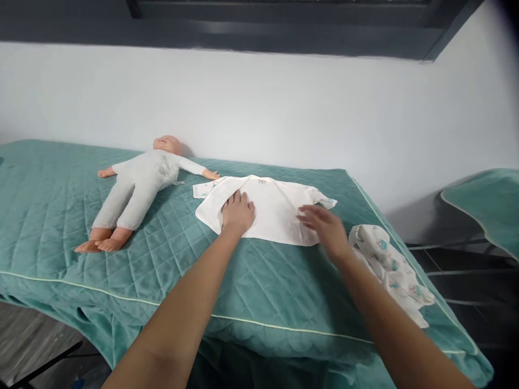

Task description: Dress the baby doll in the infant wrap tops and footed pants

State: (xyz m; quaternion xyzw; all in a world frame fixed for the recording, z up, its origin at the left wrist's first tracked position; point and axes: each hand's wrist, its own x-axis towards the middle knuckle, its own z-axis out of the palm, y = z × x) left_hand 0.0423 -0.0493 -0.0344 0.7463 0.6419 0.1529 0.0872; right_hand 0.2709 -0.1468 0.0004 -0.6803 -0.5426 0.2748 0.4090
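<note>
A white baby shirt is spread on the green quilted cover, its small label near the neck and patterned short sleeves at both sides. My left hand lies flat on the shirt's left part, fingers spread. Over the right part, my right hand is slightly blurred, its fingers stretched out near the cloth; whether they touch it I cannot tell. No object shows in either hand. Left of the shirt, a baby doll in a white cloth body lies on its back, one hand close to the left sleeve.
A crumpled white patterned baby garment rests by the right edge of the green quilted cover. Behind is a white wall under a dark window frame. Another green cloth stands at the far right.
</note>
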